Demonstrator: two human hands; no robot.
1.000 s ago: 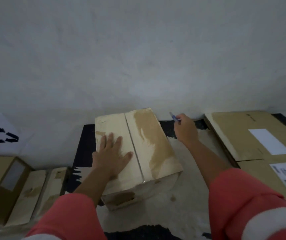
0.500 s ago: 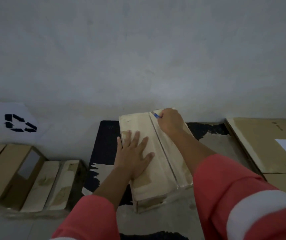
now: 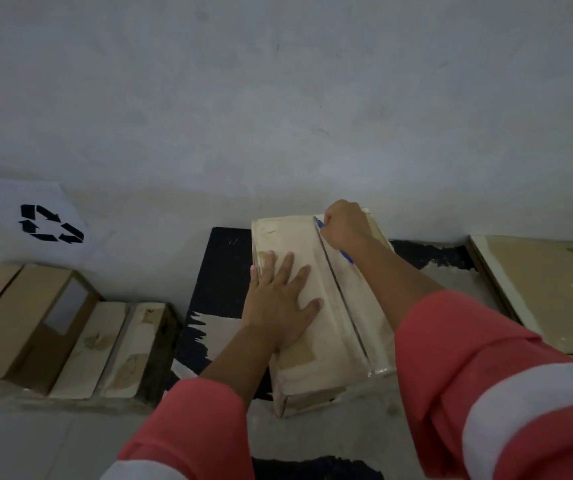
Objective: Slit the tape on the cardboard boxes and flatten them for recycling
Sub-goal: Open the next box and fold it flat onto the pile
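Note:
A pale cardboard box [image 3: 316,362] lies lengthwise in front of me on a black-and-grey mat, with a taped seam [image 3: 342,296] running down its top. My left hand [image 3: 278,299] presses flat on the left flap, fingers spread. My right hand [image 3: 343,225] grips a blue-handled cutter [image 3: 347,257] at the far end of the seam, its tip at the tape. The blade itself is hidden by my fingers.
Flattened brown cartons [image 3: 548,292] lie at the right. Several boxes [image 3: 18,323] stand at the left under a sheet with a recycling symbol [image 3: 51,225]. A grey wall [image 3: 278,98] rises right behind the box.
My right hand has moved from beside the box to the far end of the top seam with the cutter. The left hand stays pressed on the left flap.

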